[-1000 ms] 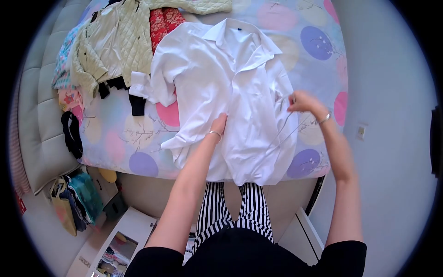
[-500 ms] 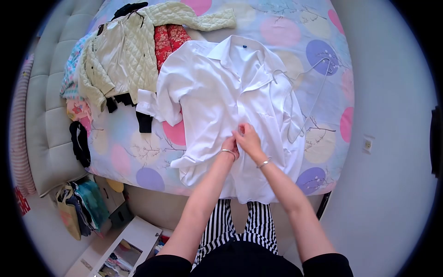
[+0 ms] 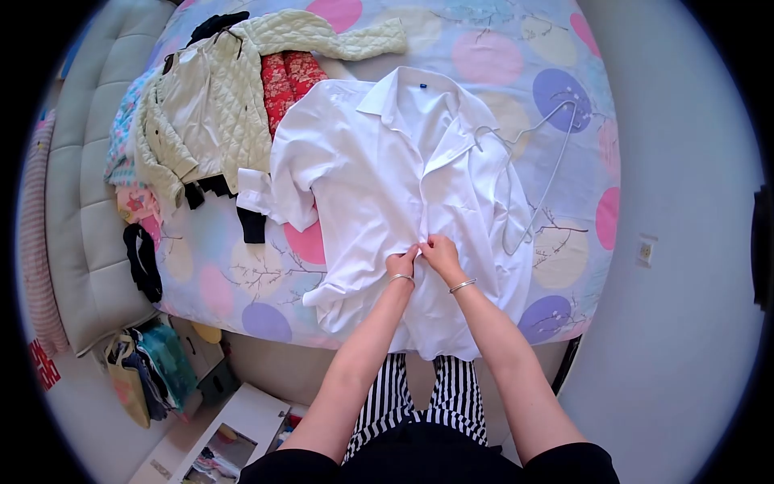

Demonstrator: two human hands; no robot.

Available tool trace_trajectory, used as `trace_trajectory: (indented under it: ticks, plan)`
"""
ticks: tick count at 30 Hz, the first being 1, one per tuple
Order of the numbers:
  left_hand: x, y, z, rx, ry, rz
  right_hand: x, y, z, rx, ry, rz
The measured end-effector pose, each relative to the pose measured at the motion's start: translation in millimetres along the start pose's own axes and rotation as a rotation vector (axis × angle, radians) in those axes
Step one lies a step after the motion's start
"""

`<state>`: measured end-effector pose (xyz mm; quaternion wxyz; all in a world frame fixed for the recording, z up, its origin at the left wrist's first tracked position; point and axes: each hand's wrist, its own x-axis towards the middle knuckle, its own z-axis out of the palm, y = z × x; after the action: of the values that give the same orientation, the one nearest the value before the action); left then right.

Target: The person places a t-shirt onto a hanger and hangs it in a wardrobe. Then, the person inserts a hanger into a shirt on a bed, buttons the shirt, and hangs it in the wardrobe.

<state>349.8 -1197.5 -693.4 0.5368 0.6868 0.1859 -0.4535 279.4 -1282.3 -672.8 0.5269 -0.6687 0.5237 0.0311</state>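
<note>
A white button-up shirt (image 3: pixel 363 177) lies face up on the bed, collar away from me and hem over the near edge. Its upper front is parted below the collar. My left hand (image 3: pixel 401 264) and my right hand (image 3: pixel 440 254) meet at the front placket, around mid-shirt. Both pinch the fabric there, fingertips almost touching. Any button between them is too small to make out. To the right of the shirt lies a white wire hanger (image 3: pixel 551 171), its hook by the shirt's shoulder.
A cream quilted jacket (image 3: pixel 246 105) lies at the bed's upper left, over a red patterned garment (image 3: pixel 289 81). A black band-like item (image 3: pixel 143 262) rests near the padded headboard (image 3: pixel 93 202). Below left stand bags (image 3: pixel 153 367) and a white cabinet (image 3: pixel 234 436).
My hands have come closer together at the placket. The right hand's fingers moved down from a raised pose and now pinch the cloth beside the left. The view has shifted slightly.
</note>
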Motion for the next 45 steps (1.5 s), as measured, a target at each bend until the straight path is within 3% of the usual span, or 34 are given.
trace_trajectory:
  ticks: [6, 9, 12, 18, 28, 30, 36, 40, 42, 44, 45]
  plan:
    - [2, 5, 9, 0.112, 0.131, -0.094, 11, 12, 10, 0.002, 0.081, 0.0]
    - [2, 2, 12, 0.043, 0.155, -0.061, 18, 26, 21, 0.103, 0.105, 0.121]
    - [5, -5, 12, 0.011, 0.192, -0.013, 12, 15, 19, 0.023, 0.177, 0.091]
    - [4, -2, 7, -0.142, 0.061, 0.029, 18, 20, 18, -0.058, 0.108, -0.008]
    - [4, 5, 9, 0.01, 0.115, -0.032, 20, 16, 15, -0.11, 0.032, -0.017]
    - [5, 5, 9, -0.018, 0.098, -0.045, 20, 14, 13, -0.178, 0.08, -0.15]
    - [8, 6, 9, 0.0, 0.129, -0.027, 19, 5, 7, -0.211, -0.018, -0.073]
    - [10, -3, 4, -0.009, 0.161, -0.012, 21, 16, 9, -0.012, -0.037, -0.017]
    - [29, -16, -4, -0.129, 0.008, 0.099, 23, 32, 15, 0.128, -0.01, 0.01]
    - [28, -15, -8, -0.242, -0.044, 0.024, 19, 38, 18, 0.514, -0.023, 0.027]
    - [27, -14, -8, -0.285, -0.056, 0.006, 20, 40, 19, 0.514, -0.025, 0.032]
